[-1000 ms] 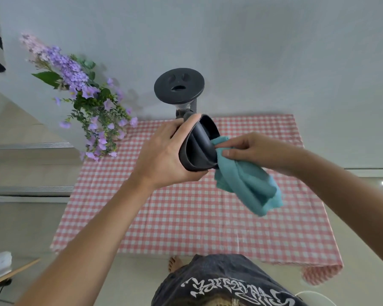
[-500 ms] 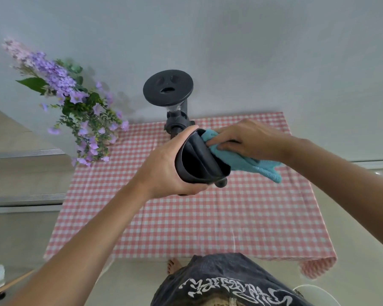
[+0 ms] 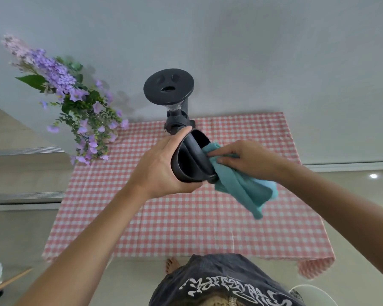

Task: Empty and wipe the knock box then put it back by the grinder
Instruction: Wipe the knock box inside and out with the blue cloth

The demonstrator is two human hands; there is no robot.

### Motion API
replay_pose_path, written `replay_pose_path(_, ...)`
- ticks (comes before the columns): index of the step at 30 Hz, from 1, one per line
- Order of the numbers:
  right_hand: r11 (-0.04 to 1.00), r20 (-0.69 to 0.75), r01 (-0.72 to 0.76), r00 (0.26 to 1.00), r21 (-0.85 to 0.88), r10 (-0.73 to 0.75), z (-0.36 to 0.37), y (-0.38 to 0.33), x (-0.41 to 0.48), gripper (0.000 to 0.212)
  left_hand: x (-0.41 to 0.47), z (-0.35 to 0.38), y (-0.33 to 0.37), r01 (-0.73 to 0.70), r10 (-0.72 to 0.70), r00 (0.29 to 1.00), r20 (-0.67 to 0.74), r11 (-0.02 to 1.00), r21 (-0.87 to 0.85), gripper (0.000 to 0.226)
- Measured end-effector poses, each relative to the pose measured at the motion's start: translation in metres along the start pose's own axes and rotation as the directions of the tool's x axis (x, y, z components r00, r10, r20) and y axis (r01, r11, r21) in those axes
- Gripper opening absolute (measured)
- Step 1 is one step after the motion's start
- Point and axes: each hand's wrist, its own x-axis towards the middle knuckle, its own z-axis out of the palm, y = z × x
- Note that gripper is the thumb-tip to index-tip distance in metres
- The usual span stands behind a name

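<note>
My left hand (image 3: 159, 164) grips the black knock box (image 3: 191, 160) from the left, holding it tilted above the table with its opening turned toward the right. Its dark knock bar runs across the opening. My right hand (image 3: 245, 159) pinches a teal cloth (image 3: 239, 186) and presses it against the box's rim at the right; the rest of the cloth hangs down below the hand. The black grinder (image 3: 170, 91) stands at the far edge of the table, just behind the box, its base partly hidden by my left hand.
A table with a pink-and-white checked tablecloth (image 3: 186, 224) lies under my hands. Purple flowers (image 3: 75, 102) lean over its far left corner. A white wall rises behind. A white round object (image 3: 312, 294) shows at the lower right.
My right hand has shifted the cloth along the box's rim, from the top edge down to the right side. The cloth's loose end now hangs down again. My left hand keeps holding the box.
</note>
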Motion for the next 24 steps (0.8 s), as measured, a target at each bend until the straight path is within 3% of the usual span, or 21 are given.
replay_pose_path(3, 0.926, -0.006, 0.199, 0.977, -0.320, -0.212, -0.018, -0.002, 0.006, 0.029, 0.001, -0.004, 0.012, 0.055, -0.026, 0.987, 0.156, 0.982, -0.180, 0.116)
replay_pose_path(7, 0.814, 0.063, 0.397, 0.909, -0.424, -0.411, -0.035, -0.007, 0.007, 0.029, -0.001, -0.009, 0.017, 0.111, -0.035, 0.973, 0.230, 0.939, -0.324, 0.112)
replay_pose_path(10, 0.837, 0.046, 0.389, 0.914, -0.384, -0.403, -0.030, -0.009, 0.006, 0.027, -0.005, -0.008, 0.018, 0.073, -0.012, 0.982, 0.188, 0.945, -0.320, 0.111)
replay_pose_path(12, 0.891, 0.035, 0.295, 0.953, -0.346, -0.302, -0.017, -0.008, 0.007, 0.026, -0.008, -0.004, 0.017, 0.030, 0.002, 0.990, 0.138, 0.972, -0.231, 0.114)
replay_pose_path(14, 0.958, 0.054, 0.131, 0.991, -0.255, -0.121, -0.002, -0.003, 0.008, 0.027, -0.011, 0.001, 0.012, -0.051, 0.055, 0.996, 0.074, 0.997, -0.058, 0.113)
replay_pose_path(17, 0.989, 0.175, -0.109, 0.980, 0.101, 0.090, 0.022, 0.006, 0.001, 0.027, -0.014, 0.010, 0.000, -0.193, 0.199, 0.980, -0.002, 0.956, 0.223, 0.111)
replay_pose_path(20, 0.830, 0.221, -0.280, 0.956, 0.482, 0.194, 0.032, 0.007, -0.010, 0.023, -0.017, 0.019, -0.007, -0.197, 0.231, 0.969, -0.091, 0.936, 0.291, 0.107)
replay_pose_path(24, 0.686, 0.009, -0.229, 0.951, 0.691, 0.309, 0.047, 0.002, -0.020, 0.023, -0.014, 0.031, -0.006, 0.002, 0.061, 0.967, -0.249, 0.970, 0.242, 0.111)
